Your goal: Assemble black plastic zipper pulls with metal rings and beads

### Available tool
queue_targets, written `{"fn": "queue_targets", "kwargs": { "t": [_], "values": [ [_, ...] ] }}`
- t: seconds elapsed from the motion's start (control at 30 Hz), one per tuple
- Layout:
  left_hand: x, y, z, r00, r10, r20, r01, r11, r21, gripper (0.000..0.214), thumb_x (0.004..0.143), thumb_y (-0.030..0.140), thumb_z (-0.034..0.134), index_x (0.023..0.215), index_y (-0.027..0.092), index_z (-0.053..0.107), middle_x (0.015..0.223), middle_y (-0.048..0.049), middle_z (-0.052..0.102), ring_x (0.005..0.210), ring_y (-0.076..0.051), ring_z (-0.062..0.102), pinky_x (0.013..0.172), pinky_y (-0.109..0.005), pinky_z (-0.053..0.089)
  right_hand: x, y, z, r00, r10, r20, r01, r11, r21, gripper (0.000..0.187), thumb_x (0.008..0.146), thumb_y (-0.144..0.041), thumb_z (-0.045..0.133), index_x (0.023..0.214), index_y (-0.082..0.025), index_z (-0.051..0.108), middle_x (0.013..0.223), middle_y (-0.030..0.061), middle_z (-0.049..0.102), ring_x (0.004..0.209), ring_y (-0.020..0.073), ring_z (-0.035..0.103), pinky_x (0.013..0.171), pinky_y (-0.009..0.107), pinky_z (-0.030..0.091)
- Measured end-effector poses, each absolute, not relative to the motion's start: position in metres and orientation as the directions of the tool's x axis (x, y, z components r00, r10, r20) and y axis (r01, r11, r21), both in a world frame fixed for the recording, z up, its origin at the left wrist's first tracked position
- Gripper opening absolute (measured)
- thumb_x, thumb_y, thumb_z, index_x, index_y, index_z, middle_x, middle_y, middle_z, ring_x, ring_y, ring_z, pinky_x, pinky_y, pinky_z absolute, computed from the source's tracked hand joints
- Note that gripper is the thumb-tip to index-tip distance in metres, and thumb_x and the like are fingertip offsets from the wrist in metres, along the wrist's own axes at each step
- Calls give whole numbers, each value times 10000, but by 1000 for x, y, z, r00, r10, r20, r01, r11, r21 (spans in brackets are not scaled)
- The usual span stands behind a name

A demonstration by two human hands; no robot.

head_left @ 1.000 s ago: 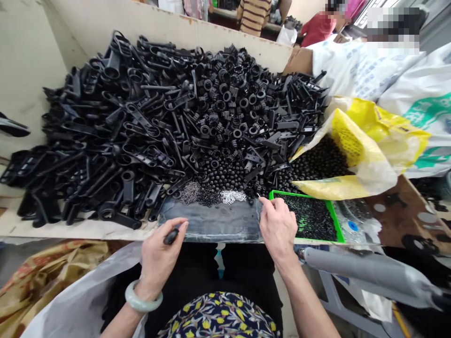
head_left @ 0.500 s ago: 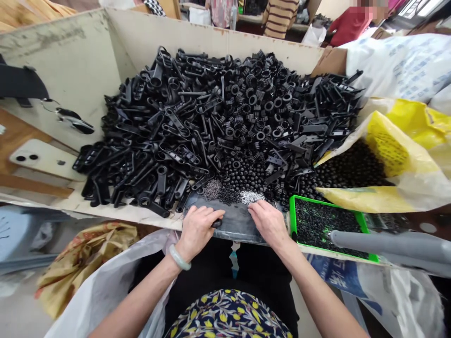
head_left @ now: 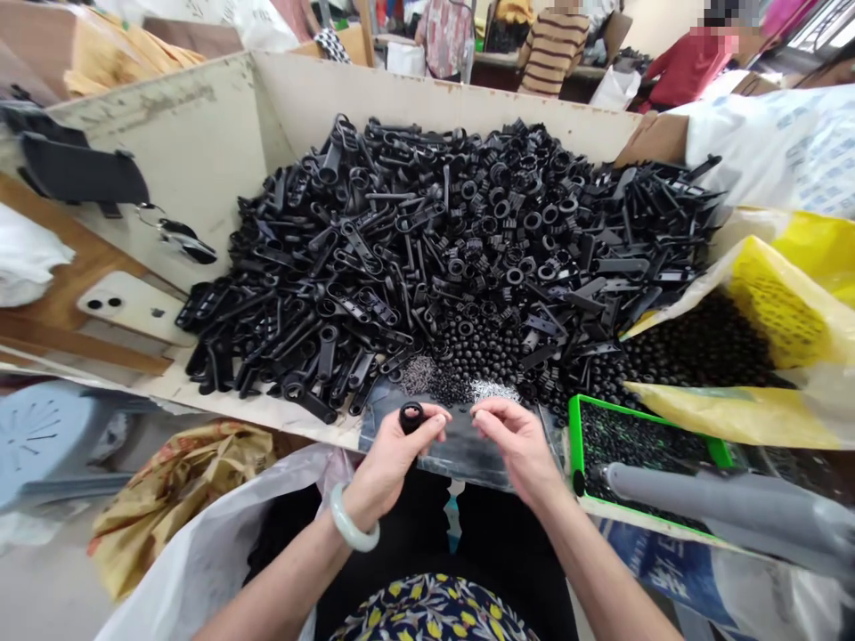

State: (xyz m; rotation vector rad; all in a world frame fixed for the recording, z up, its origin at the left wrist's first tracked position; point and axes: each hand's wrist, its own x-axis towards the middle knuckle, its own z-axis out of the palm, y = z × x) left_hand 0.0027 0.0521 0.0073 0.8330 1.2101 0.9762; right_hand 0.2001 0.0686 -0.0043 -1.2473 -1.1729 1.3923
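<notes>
My left hand is raised above the table's front edge and pinches a small round black plastic part with a hole in it. My right hand is close beside it, fingertips pressed together on something too small to name, pointed toward the black part. Just beyond the hands lie a dark mat, a little heap of silver pins and a heap of dark springs. Behind them is a large pile of black plastic parts.
A green tray of tiny black pieces sits to the right, with a grey tube across it. A yellow bag of black beads lies beyond. A white phone rests at left. Other people work at the back.
Both hands have lifted off the mat and come together. The left hand now shows the round black part held up. The view has shifted left and back.
</notes>
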Motion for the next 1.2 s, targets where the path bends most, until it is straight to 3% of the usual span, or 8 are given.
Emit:
{"fn": "queue_targets", "kwargs": {
  "t": [0.1,0.27,0.73,0.83,0.97,1.2],
  "values": [
    [13,45,14,132,894,-429,-353,447,822,345,796,470,840,928,158,778,736,-26,666,597,-107,431,600,-268,316,179,62,-6,-77,983,-166,-214,-179,-960,207,836,-429,814,886,-233,767,989,35,702,807,164,617,765,308,538],
    [16,41,9,105,897,-429,-374,435,819,314,817,456,832,856,153,758,696,-17,651,609,-106,434,608,-261,330,164,55,-15,-158,940,-303,-377,-341,-861,257,798,-446,854,899,-225,769,835,9,653,719,144,569,721,296,521],
    [10,39,7,73,902,-425,-283,428,858,303,792,450,826,788,161,736,657,-13,632,617,-126,446,620,-268,344,162,49,-25,-145,947,-288,-318,-320,-893,241,804,-443,860,859,-219,789,857,5,662,742,138,591,717,273,514],
    [10,38,6,79,899,-431,-283,435,855,303,788,446,824,774,159,729,656,-10,625,623,-123,444,624,-269,342,165,48,-27,-118,974,-192,-194,-212,-958,212,864,-433,810,877,-222,798,885,18,670,789,156,622,734,282,527],
    [9,37,7,87,884,-459,-306,462,832,320,773,455,832,797,152,734,644,2,603,615,-116,437,620,-269,332,175,48,-25,-133,989,65,103,79,-992,135,954,-352,726,946,-247,811,940,47,728,875,186,681,780,305,546],
    [12,37,4,113,863,-493,-318,501,805,312,758,434,837,798,142,734,630,8,579,598,-108,444,608,-269,318,195,57,-4,-396,837,376,394,525,-754,163,1008,-200,634,1077,-239,777,912,47,781,815,183,717,756,323,569]
  ]
}}
